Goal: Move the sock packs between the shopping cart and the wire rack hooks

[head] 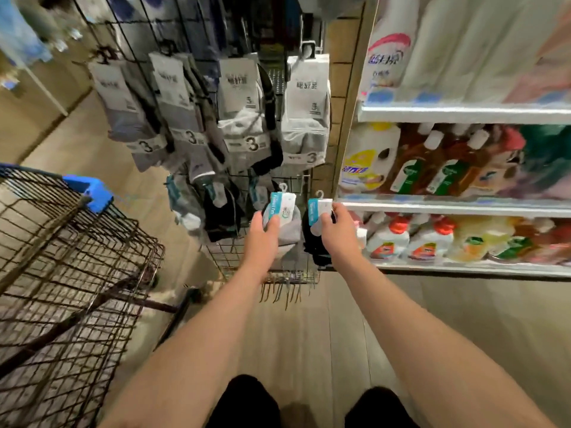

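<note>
Left hand (262,233) holding grey sock pack (282,220), right hand (335,230) holding black sock pack (318,217) — wire rack (228,254) behind.

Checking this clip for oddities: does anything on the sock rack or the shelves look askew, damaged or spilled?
Nothing stands out. The left hand holds a grey sock pack and the right hand a black sock pack, both at the wire rack. The bottles on the shelves stand upright; no spill shows. The picture is blurred.

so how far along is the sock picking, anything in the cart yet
Looks early. Both packs are in hand: left hand grips the grey sock pack, right hand the black sock pack, at the wire rack. No socks show in the shopping cart.
</note>
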Tool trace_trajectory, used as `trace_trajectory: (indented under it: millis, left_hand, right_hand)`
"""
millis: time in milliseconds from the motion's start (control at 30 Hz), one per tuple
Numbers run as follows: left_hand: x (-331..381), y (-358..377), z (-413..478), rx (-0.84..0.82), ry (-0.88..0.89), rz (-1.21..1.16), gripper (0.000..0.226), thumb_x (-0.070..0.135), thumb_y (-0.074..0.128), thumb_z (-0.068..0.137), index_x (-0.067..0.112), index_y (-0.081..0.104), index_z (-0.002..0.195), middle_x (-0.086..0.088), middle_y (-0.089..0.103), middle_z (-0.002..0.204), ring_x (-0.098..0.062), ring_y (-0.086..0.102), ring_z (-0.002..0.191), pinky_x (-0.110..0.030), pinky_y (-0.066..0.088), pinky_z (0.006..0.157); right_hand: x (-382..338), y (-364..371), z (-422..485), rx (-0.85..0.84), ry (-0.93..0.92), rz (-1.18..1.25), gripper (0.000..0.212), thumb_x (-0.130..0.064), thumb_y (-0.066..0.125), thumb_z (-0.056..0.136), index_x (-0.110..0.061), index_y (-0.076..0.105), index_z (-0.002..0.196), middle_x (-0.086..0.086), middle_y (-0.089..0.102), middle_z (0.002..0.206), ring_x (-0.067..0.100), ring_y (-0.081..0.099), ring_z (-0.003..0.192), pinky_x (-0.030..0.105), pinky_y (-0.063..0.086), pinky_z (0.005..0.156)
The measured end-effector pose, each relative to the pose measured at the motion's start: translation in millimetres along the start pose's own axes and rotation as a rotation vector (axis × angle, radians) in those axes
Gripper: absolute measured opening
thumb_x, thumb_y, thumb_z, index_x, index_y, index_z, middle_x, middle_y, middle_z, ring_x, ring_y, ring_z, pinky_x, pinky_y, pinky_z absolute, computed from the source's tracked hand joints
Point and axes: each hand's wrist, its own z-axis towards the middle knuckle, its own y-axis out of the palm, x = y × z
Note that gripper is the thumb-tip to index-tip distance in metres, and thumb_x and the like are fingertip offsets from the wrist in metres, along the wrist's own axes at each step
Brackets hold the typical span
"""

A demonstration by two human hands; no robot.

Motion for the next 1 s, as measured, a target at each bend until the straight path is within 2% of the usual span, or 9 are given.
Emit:
trace_trajectory:
  millis: [67, 233, 300, 400, 533, 633, 733, 900, 1000]
  left_hand:
    - [-14, 9, 18, -0.016, 0.044, -0.031, 0.026, 0.032, 0.045, 0.106, 0.018, 0.053, 0.125, -0.003, 0.062, 0.118, -0.008, 0.06, 0.095, -0.021, 0.045, 0.07]
    - [-47, 26, 58, 0.014, 0.182, -0.101, 0.029, 0.031, 0.045, 0.106, 0.019, 0.049, 0.132, -0.001, 0.054, 0.127, 0.002, 0.056, 0.094, -0.006, 0.044, 0.065]
    - [-57, 31, 69, -0.005, 0.244, -0.134, 0.021, 0.031, 0.047, 0.105, 0.024, 0.052, 0.125, 0.001, 0.057, 0.125, 0.001, 0.058, 0.094, -0.003, 0.043, 0.064]
    - [-69, 41, 81, 0.006, 0.356, -0.144, 0.026, 0.035, 0.048, 0.103, 0.022, 0.057, 0.124, 0.0, 0.064, 0.119, -0.007, 0.062, 0.101, -0.014, 0.045, 0.075]
    - [-85, 54, 92, 0.03, 0.449, -0.162, 0.026, 0.033, 0.048, 0.104, 0.02, 0.057, 0.125, -0.003, 0.063, 0.12, -0.01, 0.062, 0.105, -0.008, 0.046, 0.075]
    - [-95, 60, 101, 0.055, 0.468, -0.146, 0.029, 0.042, 0.047, 0.1, 0.028, 0.057, 0.124, -0.003, 0.06, 0.125, -0.012, 0.06, 0.11, -0.024, 0.051, 0.089]
    - [-97, 61, 102, 0.075, 0.474, -0.139, 0.029, 0.047, 0.046, 0.097, 0.034, 0.057, 0.12, 0.001, 0.061, 0.122, -0.014, 0.059, 0.113, -0.039, 0.053, 0.097]
    - [-99, 62, 93, 0.093, 0.446, -0.132, 0.031, 0.049, 0.044, 0.096, 0.034, 0.056, 0.121, 0.001, 0.06, 0.122, -0.012, 0.06, 0.111, -0.042, 0.054, 0.097]
    - [-103, 63, 88, 0.106, 0.439, -0.1, 0.037, 0.056, 0.042, 0.092, 0.037, 0.056, 0.121, 0.002, 0.061, 0.12, -0.015, 0.058, 0.113, -0.045, 0.053, 0.097]
  right_hand:
    - [10, 12, 18, 0.014, -0.053, 0.033, 0.041, -0.013, 0.043, 0.103, -0.015, 0.049, 0.144, -0.006, 0.052, 0.123, 0.011, 0.05, 0.114, 0.028, 0.042, 0.097]
    - [34, 44, 61, 0.062, -0.282, 0.048, 0.031, -0.015, 0.047, 0.098, -0.02, 0.06, 0.126, -0.003, 0.066, 0.116, 0.016, 0.062, 0.107, 0.043, 0.051, 0.098]
    - [42, 54, 73, 0.079, -0.359, 0.043, 0.033, -0.016, 0.048, 0.098, -0.02, 0.06, 0.129, -0.002, 0.067, 0.12, 0.016, 0.061, 0.109, 0.041, 0.049, 0.1]
    - [52, 62, 87, 0.091, -0.419, 0.072, 0.032, -0.021, 0.051, 0.098, -0.024, 0.061, 0.129, -0.005, 0.067, 0.122, 0.013, 0.061, 0.11, 0.037, 0.049, 0.099]
    - [62, 65, 94, 0.09, -0.48, 0.084, 0.03, -0.023, 0.053, 0.101, -0.026, 0.063, 0.129, -0.011, 0.067, 0.122, 0.006, 0.06, 0.109, 0.029, 0.049, 0.094]
    - [67, 65, 92, 0.083, -0.502, 0.094, 0.029, -0.024, 0.052, 0.103, -0.027, 0.062, 0.129, -0.015, 0.066, 0.118, 0.004, 0.059, 0.107, 0.028, 0.049, 0.092]
    - [66, 67, 89, 0.074, -0.506, 0.103, 0.029, -0.025, 0.051, 0.103, -0.027, 0.061, 0.131, -0.011, 0.067, 0.122, 0.008, 0.061, 0.111, 0.037, 0.053, 0.098]
    - [66, 72, 82, 0.081, -0.462, 0.136, 0.032, -0.023, 0.048, 0.102, -0.027, 0.059, 0.131, -0.005, 0.065, 0.12, 0.015, 0.062, 0.114, 0.044, 0.053, 0.099]
    - [68, 75, 76, 0.223, -0.398, 0.059, 0.041, -0.029, 0.047, 0.1, -0.025, 0.052, 0.141, 0.007, 0.051, 0.137, 0.025, 0.044, 0.13, 0.045, 0.038, 0.112]
